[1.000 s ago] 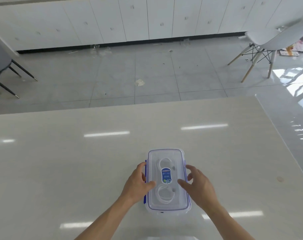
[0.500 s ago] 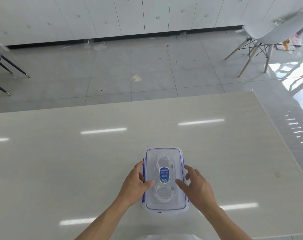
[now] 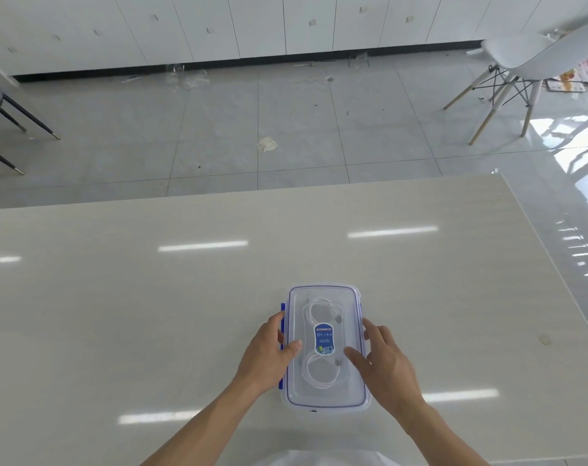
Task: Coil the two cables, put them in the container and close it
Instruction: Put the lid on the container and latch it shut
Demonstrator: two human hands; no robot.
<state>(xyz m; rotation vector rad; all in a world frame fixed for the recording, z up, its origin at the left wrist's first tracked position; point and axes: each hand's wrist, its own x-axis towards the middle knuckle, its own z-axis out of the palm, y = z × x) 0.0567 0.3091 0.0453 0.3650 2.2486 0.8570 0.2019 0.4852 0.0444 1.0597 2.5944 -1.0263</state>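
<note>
A clear plastic container (image 3: 326, 400) with a blue-trimmed lid and a blue label stands on the table near me. Through the lid I see two coiled white cables, one at the far end (image 3: 322, 309) and one at the near end (image 3: 321, 373). My left hand (image 3: 269, 354) rests on the container's left side, thumb on the lid, fingers over the blue side latch. My right hand (image 3: 383, 361) lies on the right side, thumb on the lid and fingers spread along the right edge.
The pale glossy table (image 3: 151, 314) ends at a far edge and a right edge. Beyond it are a tiled floor, a white chair (image 3: 534, 58) at the back right and dark chair legs (image 3: 16, 126) at the left.
Both hands stay on the container's sides; the fingers have shifted slightly along the edges. The view has tilted a little, and the container has kept its place.
</note>
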